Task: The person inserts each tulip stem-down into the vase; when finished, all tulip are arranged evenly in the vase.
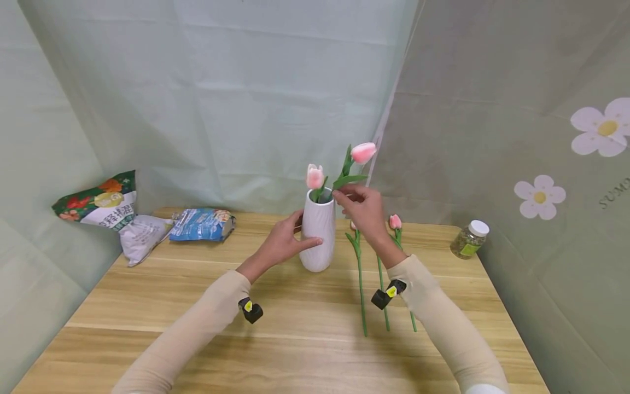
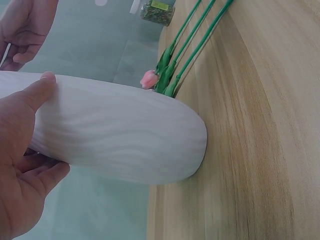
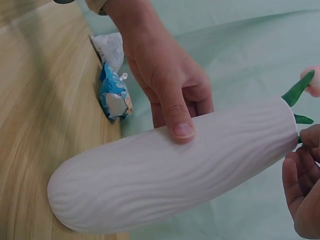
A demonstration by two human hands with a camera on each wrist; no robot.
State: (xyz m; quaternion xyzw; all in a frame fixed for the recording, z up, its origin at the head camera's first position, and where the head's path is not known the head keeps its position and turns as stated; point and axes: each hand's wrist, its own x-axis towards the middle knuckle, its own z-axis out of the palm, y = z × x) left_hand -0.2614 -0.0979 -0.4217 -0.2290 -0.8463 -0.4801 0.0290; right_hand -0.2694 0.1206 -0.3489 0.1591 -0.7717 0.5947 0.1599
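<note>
A white ribbed vase [image 1: 317, 235] stands on the wooden table. My left hand [image 1: 283, 241] grips it round the side, thumb across the front; the left wrist view shows the thumb and curled fingers [image 2: 52, 175] on its wall. One pink tulip [image 1: 315, 177] stands in the vase, leaning left. At the vase's mouth my right hand [image 1: 363, 210] pinches the green stem of a second pink tulip [image 1: 363, 153], its bloom above the rim to the right. The lower end of that stem is hidden. In the right wrist view, the right fingertips [image 3: 310, 136] are beside the rim.
Several pink tulips with green stems [image 1: 361, 284] lie on the table [image 1: 275, 339] right of the vase, partly under my right forearm. A lidded jar [image 1: 470, 239] stands at the right edge. A blue snack bag [image 1: 203, 224] and a green-and-white bag [image 1: 105, 205] are at the left.
</note>
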